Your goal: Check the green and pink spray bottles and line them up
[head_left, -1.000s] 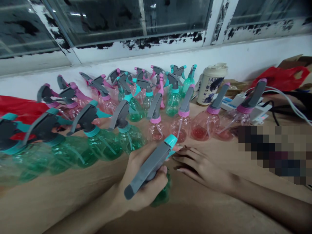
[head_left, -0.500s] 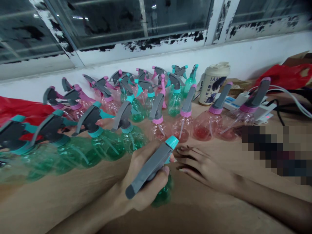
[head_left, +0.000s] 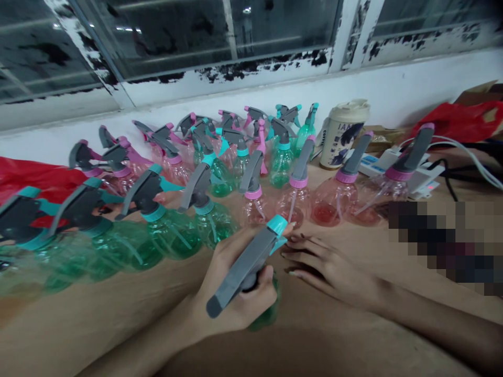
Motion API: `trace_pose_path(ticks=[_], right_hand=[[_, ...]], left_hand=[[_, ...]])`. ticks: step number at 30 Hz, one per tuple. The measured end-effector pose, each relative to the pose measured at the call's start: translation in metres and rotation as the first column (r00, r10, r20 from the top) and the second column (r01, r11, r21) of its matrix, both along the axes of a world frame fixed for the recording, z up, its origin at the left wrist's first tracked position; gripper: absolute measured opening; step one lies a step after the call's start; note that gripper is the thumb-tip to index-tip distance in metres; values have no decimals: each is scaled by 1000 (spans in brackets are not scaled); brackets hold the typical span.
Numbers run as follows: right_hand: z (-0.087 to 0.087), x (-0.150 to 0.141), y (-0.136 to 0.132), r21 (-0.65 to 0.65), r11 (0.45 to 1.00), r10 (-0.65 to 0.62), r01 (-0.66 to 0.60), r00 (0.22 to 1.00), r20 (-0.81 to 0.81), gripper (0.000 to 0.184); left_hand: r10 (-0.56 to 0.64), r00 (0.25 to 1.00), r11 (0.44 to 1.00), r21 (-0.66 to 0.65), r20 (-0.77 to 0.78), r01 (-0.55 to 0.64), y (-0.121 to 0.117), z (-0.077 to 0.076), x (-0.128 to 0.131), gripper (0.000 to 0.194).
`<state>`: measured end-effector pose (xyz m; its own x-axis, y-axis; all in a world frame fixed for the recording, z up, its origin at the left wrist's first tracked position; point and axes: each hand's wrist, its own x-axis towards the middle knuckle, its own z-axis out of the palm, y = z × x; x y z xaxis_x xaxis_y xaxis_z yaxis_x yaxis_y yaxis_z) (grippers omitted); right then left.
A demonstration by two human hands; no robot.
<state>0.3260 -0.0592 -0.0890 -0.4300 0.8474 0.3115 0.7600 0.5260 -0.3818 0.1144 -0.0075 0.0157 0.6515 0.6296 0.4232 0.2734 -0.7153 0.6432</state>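
Note:
My left hand (head_left: 231, 283) is wrapped round the neck of a green spray bottle (head_left: 247, 267) with a grey head and a teal nozzle. The nozzle points away from me to the right, and most of the green body is hidden below the hand. Close by on the right, my right hand (head_left: 324, 264) lies on the table with its fingers stretched toward the bottle, holding nothing. Just beyond the hands stand pink spray bottles (head_left: 329, 204) with grey and pink heads. On the left is a row of green spray bottles (head_left: 173, 230) with teal collars.
More pink and green spray bottles (head_left: 281, 162) crowd the back by the wall. A paper coffee cup (head_left: 341, 136) stands near a white power strip (head_left: 422, 178) with cables. Red plastic bags lie at the left (head_left: 43, 175) and the right back (head_left: 459, 123).
The fingers of my left hand have shifted round the bottle's neck, the index finger now stretching forward past the nozzle. The bottle stays nearly in place. My right hand has hardly moved.

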Motion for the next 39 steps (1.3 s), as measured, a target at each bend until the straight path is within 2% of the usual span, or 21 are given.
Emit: trace_pose_path(ticks=[5,12,15,18,22,27,33,39], right_hand=[[3,0,0,-19,1000,-1,1,1000,-12,31],[4,0,-1,-10,1000,7,-7,1000,-2,32],[3,0,-1,-4,1000,-8,8,1000,28,33],[3,0,-1,-2,1000,-21,22,999,39,34],[2,0,-1,14,1000,-6,6,1000,22,32],[4,0,-1,11,1000,2,-2,1000,3,29],[5,0,-1,19,1000,2,-2,1000,-21,31],[5,0,0,-9,1000,13,-13,1000,-25,29]], left_hand=[[-35,998,998,-54,43,37,1,3,1,40],[-154,986,987,-25,66,156,6,5,3,36],[-136,990,991,4,19,136,7,7,2,28],[-123,992,992,0,15,123,5,9,0,29],[-116,993,993,2,27,116,4,9,-1,22],[-103,994,995,-5,-30,102,3,7,-2,13],[-129,991,991,27,44,128,5,5,-2,28],[-38,998,999,36,50,36,5,-1,0,31]])
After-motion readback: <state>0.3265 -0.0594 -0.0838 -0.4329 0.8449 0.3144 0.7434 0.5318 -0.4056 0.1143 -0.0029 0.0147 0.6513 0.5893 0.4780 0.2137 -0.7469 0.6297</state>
